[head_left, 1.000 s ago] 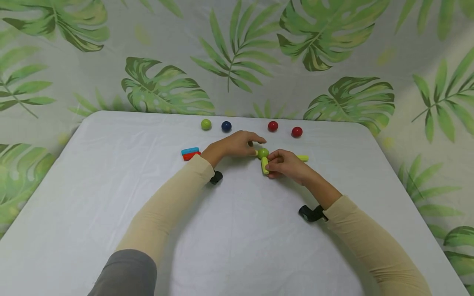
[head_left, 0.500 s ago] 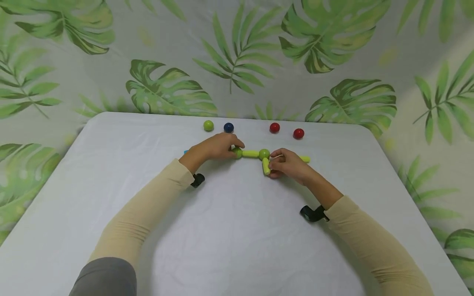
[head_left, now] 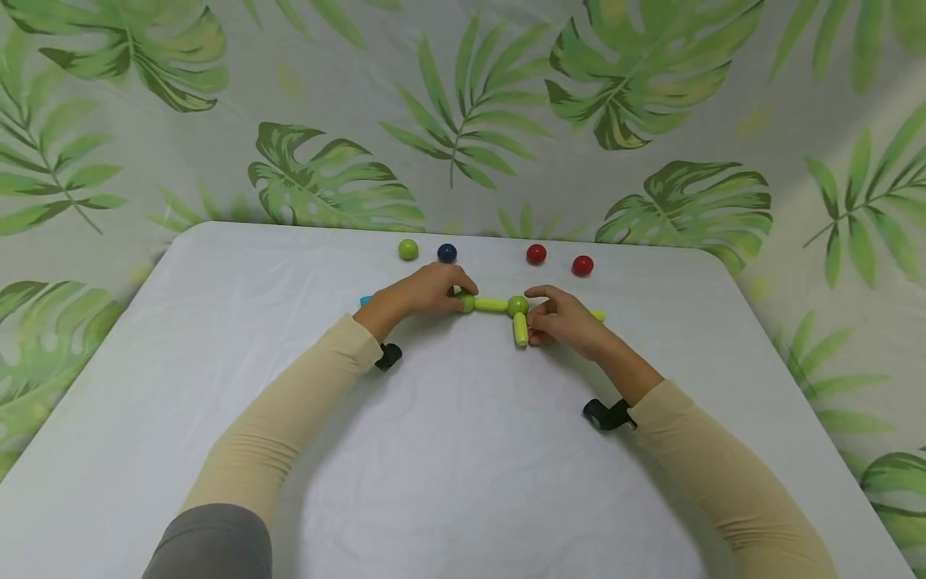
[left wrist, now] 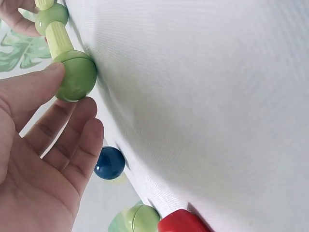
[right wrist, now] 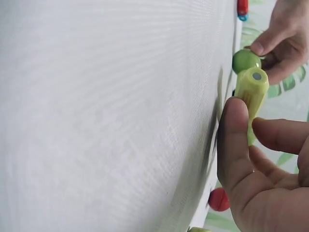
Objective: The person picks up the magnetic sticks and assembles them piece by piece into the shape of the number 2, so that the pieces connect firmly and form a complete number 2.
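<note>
Moved left hand point(head_left: 432, 288) further left of hub ball point(head_left: 517, 305) since a second ago, now pinching end ball point(head_left: 467, 302), baring side rod point(head_left: 492, 305) between; judged joined there. Keeping right hand point(head_left: 566, 322) at near rod point(head_left: 520, 330), on near side of hub ball; cannot tell whether pinching or just touching

Two glossy green balls, a left ball point(left wrist: 78, 79) and a right ball point(head_left: 517, 305), bracket a pale yellow-green connecting rod point(head_left: 492, 305) running left to right on a white table point(head_left: 463, 466). From the right ball, a matching near rod point(head_left: 521, 331) points toward the near side, a gray disc in its end. The left hand point(head_left: 432, 288) grips the left ball; the right hand point(head_left: 567, 323) pinches the near rod.
</note>
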`<state>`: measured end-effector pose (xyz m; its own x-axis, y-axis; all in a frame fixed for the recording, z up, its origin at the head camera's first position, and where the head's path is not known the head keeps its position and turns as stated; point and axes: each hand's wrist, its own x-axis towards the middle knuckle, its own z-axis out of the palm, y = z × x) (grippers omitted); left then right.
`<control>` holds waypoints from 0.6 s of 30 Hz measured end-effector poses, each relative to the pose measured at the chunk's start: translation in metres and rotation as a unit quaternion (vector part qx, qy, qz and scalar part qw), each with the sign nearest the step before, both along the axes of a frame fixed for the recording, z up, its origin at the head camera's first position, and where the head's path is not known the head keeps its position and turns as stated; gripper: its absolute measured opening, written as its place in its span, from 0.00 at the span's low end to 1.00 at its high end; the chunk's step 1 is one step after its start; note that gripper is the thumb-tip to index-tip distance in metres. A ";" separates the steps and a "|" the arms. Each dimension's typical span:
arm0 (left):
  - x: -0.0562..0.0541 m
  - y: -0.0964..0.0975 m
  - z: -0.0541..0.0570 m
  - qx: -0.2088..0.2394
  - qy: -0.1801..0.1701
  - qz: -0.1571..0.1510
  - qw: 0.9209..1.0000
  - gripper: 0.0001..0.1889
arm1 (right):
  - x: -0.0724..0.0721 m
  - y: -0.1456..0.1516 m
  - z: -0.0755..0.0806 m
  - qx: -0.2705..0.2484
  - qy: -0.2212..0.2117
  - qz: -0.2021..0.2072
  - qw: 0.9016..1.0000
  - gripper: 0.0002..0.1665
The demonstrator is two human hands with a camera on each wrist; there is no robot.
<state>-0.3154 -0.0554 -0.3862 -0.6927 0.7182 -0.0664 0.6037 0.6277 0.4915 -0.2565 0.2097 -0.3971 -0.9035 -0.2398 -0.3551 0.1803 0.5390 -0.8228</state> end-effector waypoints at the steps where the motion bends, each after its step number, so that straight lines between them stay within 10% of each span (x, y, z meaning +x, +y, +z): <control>1: 0.000 0.000 0.000 0.001 0.000 0.000 1.000 0.17 | -0.001 0.000 0.000 0.001 0.002 0.001 1.000 0.32; 18: 0.000 0.001 -0.003 0.005 0.006 0.000 1.000 0.17 | -0.014 0.007 -0.001 0.027 0.077 0.056 0.995 0.26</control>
<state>-0.3158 -0.0542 -0.3893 -0.6933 0.7188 -0.0516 0.6097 0.6232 0.4899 -0.2700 0.2170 -0.3976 -0.9165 -0.3274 -0.2298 -0.0097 0.5925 -0.8055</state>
